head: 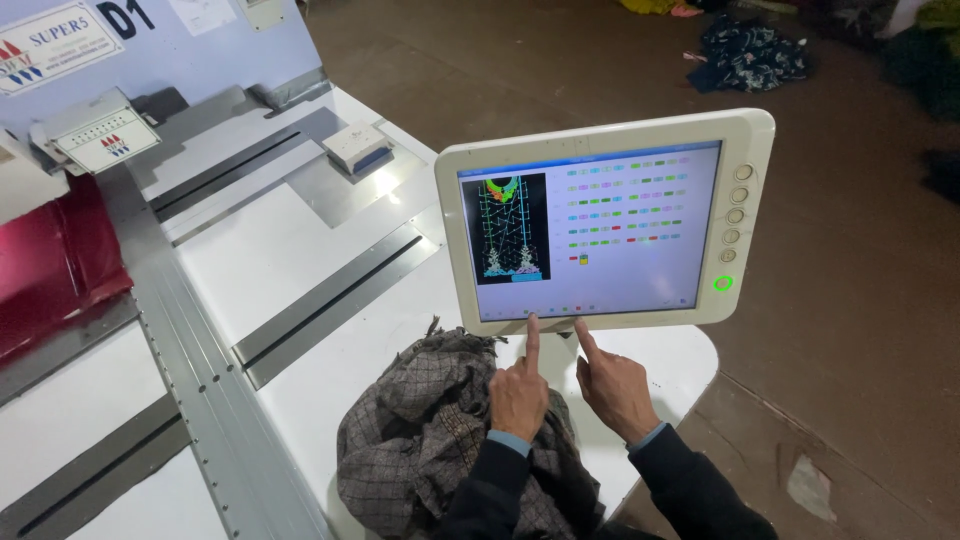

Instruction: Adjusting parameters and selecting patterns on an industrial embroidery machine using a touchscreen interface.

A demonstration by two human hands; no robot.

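A white touchscreen panel (745, 150) stands over the right end of a white machine table (290, 255). Its screen (630, 230) shows a coloured pattern on black at the left and rows of small coloured marks. My left hand (518, 392) points its index finger up and touches the screen's bottom edge. My right hand (612, 385) points likewise, its fingertip at the bezel just below the screen. Both hands hold nothing; their other fingers are curled. A crumpled brown checked cloth (420, 430) lies on the table beneath my left forearm.
Grey metal rails (195, 340) run across the table. Red fabric (55, 255) is stretched at the left under the blue machine head (150, 45). A small white box (357, 146) sits at the back. Brown floor to the right holds piles of dark cloth (745, 55).
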